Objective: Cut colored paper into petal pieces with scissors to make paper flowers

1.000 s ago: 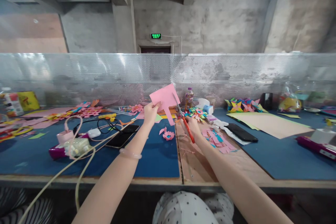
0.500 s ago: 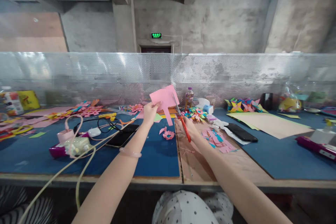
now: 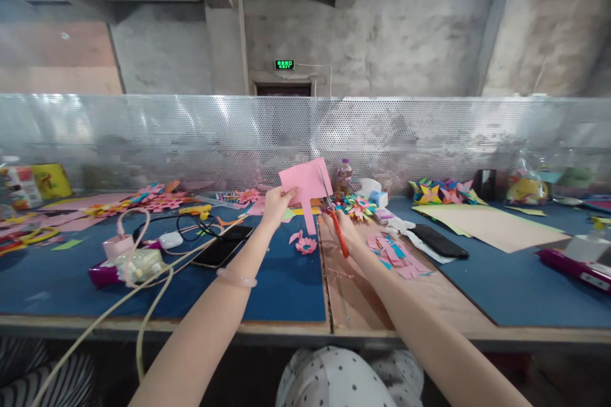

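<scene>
A pink sheet of paper (image 3: 305,179), with a narrow strip hanging from its lower edge, is pinched at its lower left corner by my left hand (image 3: 277,206). My right hand (image 3: 346,229) is closed around the red handles of a pair of scissors (image 3: 340,233). The metal blades reach up against the right part of the paper. Below the strip, a curled pink paper piece (image 3: 303,243) lies on the blue mat (image 3: 286,292). Pink and blue paper scraps (image 3: 396,256) are heaped to the right of my right hand.
A dark phone (image 3: 224,246) and a pale cable (image 3: 143,280) lie at left. Another black phone (image 3: 438,240) is at right, beside large paper sheets (image 3: 491,224). Behind the paper stand a bottle (image 3: 344,178) and colourful paper flowers (image 3: 360,206). A perforated metal screen (image 3: 214,133) borders the back.
The pink paper has shifted slightly right and down with my left hand. The scissors have moved a little right with it, blades still at the paper's right part.
</scene>
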`<action>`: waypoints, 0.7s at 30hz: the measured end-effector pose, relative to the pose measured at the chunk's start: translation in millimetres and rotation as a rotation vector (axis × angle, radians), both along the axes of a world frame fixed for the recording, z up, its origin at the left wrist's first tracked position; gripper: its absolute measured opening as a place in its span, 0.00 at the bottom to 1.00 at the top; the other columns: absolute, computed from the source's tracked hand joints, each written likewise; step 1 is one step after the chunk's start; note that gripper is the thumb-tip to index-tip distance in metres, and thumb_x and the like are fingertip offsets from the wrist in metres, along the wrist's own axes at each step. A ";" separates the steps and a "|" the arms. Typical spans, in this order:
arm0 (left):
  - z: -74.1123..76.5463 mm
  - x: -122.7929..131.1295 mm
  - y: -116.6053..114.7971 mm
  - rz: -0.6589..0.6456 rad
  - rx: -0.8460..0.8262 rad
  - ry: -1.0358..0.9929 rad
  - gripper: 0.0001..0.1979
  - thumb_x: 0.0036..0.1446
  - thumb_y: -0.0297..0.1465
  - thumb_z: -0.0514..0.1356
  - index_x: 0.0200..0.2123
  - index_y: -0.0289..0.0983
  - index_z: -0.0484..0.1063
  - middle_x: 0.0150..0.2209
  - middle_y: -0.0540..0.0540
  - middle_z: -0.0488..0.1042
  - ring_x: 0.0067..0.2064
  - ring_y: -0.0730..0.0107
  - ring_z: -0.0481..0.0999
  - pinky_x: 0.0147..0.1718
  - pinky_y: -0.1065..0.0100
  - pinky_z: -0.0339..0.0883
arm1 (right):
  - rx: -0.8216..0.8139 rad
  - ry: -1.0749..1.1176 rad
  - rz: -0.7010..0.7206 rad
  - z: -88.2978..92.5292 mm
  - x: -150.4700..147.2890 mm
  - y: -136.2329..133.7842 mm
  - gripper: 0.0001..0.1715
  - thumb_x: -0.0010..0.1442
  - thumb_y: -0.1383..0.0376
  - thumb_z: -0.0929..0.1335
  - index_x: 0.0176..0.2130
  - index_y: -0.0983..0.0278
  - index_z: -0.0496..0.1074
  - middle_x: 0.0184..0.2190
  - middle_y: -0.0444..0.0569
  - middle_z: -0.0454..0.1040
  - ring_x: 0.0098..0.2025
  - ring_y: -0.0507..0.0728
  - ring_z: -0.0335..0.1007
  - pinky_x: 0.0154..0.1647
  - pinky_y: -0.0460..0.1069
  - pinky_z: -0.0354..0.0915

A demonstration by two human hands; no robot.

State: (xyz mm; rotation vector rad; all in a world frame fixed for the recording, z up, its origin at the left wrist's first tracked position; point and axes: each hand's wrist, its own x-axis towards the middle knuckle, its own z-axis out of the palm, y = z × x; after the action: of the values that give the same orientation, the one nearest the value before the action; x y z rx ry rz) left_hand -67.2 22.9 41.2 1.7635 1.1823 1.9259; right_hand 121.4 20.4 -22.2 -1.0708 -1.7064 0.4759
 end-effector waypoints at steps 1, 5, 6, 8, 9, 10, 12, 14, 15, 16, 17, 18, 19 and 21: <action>-0.5 0.1 0.3 0.002 -0.004 0.003 0.15 0.44 0.36 0.62 0.34 0.33 0.77 0.32 0.43 0.78 0.36 0.61 0.75 0.35 0.66 0.66 | 0.013 -0.009 -0.012 -0.2 0.3 0.4 0.18 0.53 0.50 0.59 0.31 0.63 0.61 0.27 0.45 0.68 0.29 0.54 0.62 0.32 0.48 0.57; -2.1 0.8 1.3 -0.004 -0.015 0.022 0.15 0.44 0.37 0.62 0.34 0.34 0.77 0.33 0.43 0.78 0.37 0.60 0.75 0.36 0.65 0.66 | 0.059 -0.026 -0.071 -0.9 1.2 1.0 0.17 0.54 0.52 0.57 0.26 0.62 0.58 0.23 0.43 0.65 0.28 0.53 0.60 0.30 0.47 0.55; -2.3 1.4 1.2 -0.015 -0.019 0.018 0.15 0.44 0.37 0.62 0.35 0.34 0.77 0.33 0.43 0.78 0.37 0.60 0.75 0.36 0.65 0.66 | 0.072 -0.026 -0.085 -1.0 1.2 1.1 0.16 0.54 0.52 0.57 0.25 0.61 0.56 0.22 0.42 0.64 0.27 0.53 0.60 0.29 0.47 0.54; -2.2 2.9 0.8 -0.050 -0.037 -0.016 0.16 0.43 0.37 0.63 0.35 0.34 0.77 0.33 0.43 0.78 0.36 0.60 0.75 0.36 0.65 0.66 | 0.096 -0.026 -0.104 -1.1 0.7 0.7 0.15 0.53 0.54 0.57 0.23 0.61 0.54 0.21 0.42 0.62 0.26 0.52 0.58 0.27 0.46 0.52; -2.1 3.8 0.4 -0.069 -0.047 -0.041 0.16 0.43 0.37 0.63 0.35 0.34 0.77 0.32 0.43 0.78 0.36 0.60 0.75 0.36 0.65 0.66 | 0.102 -0.024 -0.107 -0.9 0.3 0.2 0.15 0.53 0.54 0.57 0.23 0.61 0.54 0.20 0.41 0.61 0.25 0.52 0.58 0.26 0.46 0.52; -1.9 4.8 -0.1 -0.082 -0.055 -0.063 0.16 0.42 0.37 0.63 0.35 0.34 0.77 0.32 0.43 0.78 0.37 0.60 0.75 0.36 0.65 0.67 | 0.103 -0.019 -0.105 -0.4 -0.2 -0.5 0.14 0.53 0.55 0.57 0.23 0.61 0.53 0.20 0.41 0.61 0.25 0.52 0.57 0.25 0.46 0.51; -1.5 6.3 -1.3 -0.082 -0.055 -0.082 0.15 0.42 0.36 0.64 0.34 0.34 0.77 0.31 0.43 0.78 0.37 0.60 0.75 0.36 0.65 0.67 | 0.094 -0.005 -0.097 1.0 -1.2 -2.6 0.13 0.52 0.57 0.58 0.22 0.61 0.53 0.19 0.41 0.61 0.24 0.51 0.56 0.24 0.45 0.51; -0.9 7.3 -2.7 -0.068 -0.046 -0.075 0.16 0.42 0.36 0.64 0.34 0.33 0.77 0.31 0.43 0.78 0.36 0.60 0.75 0.35 0.65 0.67 | 0.088 0.012 -0.095 2.7 -2.0 -4.8 0.13 0.52 0.57 0.58 0.22 0.62 0.53 0.18 0.40 0.60 0.23 0.51 0.56 0.24 0.45 0.50; -0.6 7.5 -3.5 -0.066 -0.043 -0.071 0.16 0.42 0.37 0.63 0.34 0.33 0.77 0.31 0.43 0.78 0.36 0.60 0.75 0.34 0.65 0.68 | 0.089 0.017 -0.094 3.4 -2.3 -5.6 0.13 0.52 0.57 0.58 0.22 0.62 0.53 0.18 0.40 0.60 0.23 0.50 0.56 0.24 0.45 0.50; -0.2 7.6 -4.4 -0.070 -0.042 -0.067 0.16 0.42 0.37 0.63 0.35 0.33 0.77 0.32 0.43 0.78 0.35 0.60 0.75 0.33 0.65 0.68 | 0.089 0.021 -0.096 4.0 -2.4 -6.1 0.13 0.51 0.57 0.58 0.22 0.62 0.53 0.18 0.40 0.60 0.22 0.50 0.56 0.24 0.45 0.50; 0.2 7.7 -5.2 -0.075 -0.041 -0.064 0.17 0.42 0.37 0.63 0.35 0.33 0.76 0.32 0.43 0.78 0.35 0.60 0.76 0.33 0.65 0.68 | 0.087 0.024 -0.101 4.5 -2.5 -6.3 0.13 0.51 0.57 0.58 0.22 0.62 0.54 0.17 0.40 0.60 0.22 0.50 0.55 0.23 0.45 0.50; 0.7 7.8 -6.0 -0.077 -0.039 -0.059 0.17 0.43 0.37 0.63 0.35 0.33 0.76 0.32 0.43 0.78 0.34 0.60 0.76 0.33 0.65 0.68 | 0.083 0.023 -0.107 4.8 -2.4 -6.3 0.13 0.51 0.57 0.58 0.21 0.62 0.54 0.17 0.40 0.59 0.22 0.50 0.55 0.23 0.45 0.50; 1.1 7.8 -6.7 -0.077 -0.037 -0.052 0.17 0.43 0.37 0.63 0.35 0.33 0.76 0.32 0.43 0.78 0.34 0.61 0.76 0.33 0.65 0.68 | 0.079 0.021 -0.112 4.8 -2.3 -6.0 0.12 0.51 0.58 0.58 0.21 0.62 0.54 0.17 0.40 0.59 0.22 0.50 0.55 0.23 0.45 0.50; 1.8 8.0 -7.4 -0.069 -0.033 -0.040 0.17 0.43 0.37 0.63 0.34 0.32 0.76 0.31 0.43 0.78 0.34 0.61 0.76 0.33 0.65 0.68 | 0.075 0.016 -0.122 4.4 -2.0 -5.0 0.12 0.50 0.58 0.58 0.21 0.62 0.54 0.16 0.40 0.58 0.22 0.50 0.56 0.23 0.45 0.50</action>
State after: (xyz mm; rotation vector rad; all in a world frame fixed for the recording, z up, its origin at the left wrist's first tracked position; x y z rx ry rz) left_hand -59.2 15.5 43.1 1.7182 1.1182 1.8829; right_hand 119.4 15.4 -17.8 -1.1061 -1.6221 0.3392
